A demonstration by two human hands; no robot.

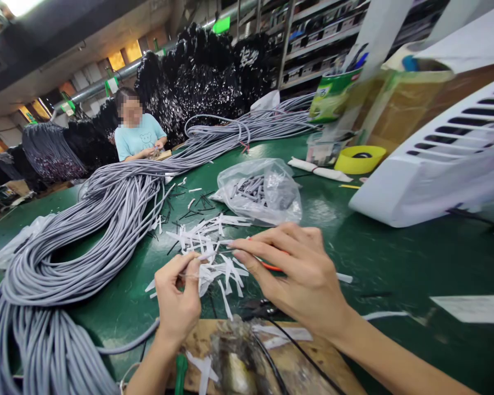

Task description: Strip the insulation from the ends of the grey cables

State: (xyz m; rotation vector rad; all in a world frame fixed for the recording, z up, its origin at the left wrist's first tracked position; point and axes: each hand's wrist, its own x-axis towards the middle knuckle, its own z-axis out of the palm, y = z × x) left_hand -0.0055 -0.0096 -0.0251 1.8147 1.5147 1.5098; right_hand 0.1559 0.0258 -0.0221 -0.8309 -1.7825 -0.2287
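Note:
My left hand (179, 293) is closed, thumb and forefinger pinching the end of a grey cable (129, 346) that runs in from the left below the wrist. Just right of it, my right hand (290, 269) has its thumb and fingers pressed together on thin wire at the cable end. An orange handle (274, 267) shows under the right palm; the rest of that tool is hidden. Beneath both hands lie white strips (226, 269). Dark-handled pliers (257, 310) rest below the right hand, near a worn wooden board (329, 362) with a metal fixture (239, 365).
A thick bundle of grey cables (78, 263) curves along the left and back. Beyond the strips sits a clear bag of grey pieces (259, 192). Yellow tape (360, 159), a green can (333, 96) and a white slatted housing (436, 148) stand right. A co-worker (138, 131) sits opposite.

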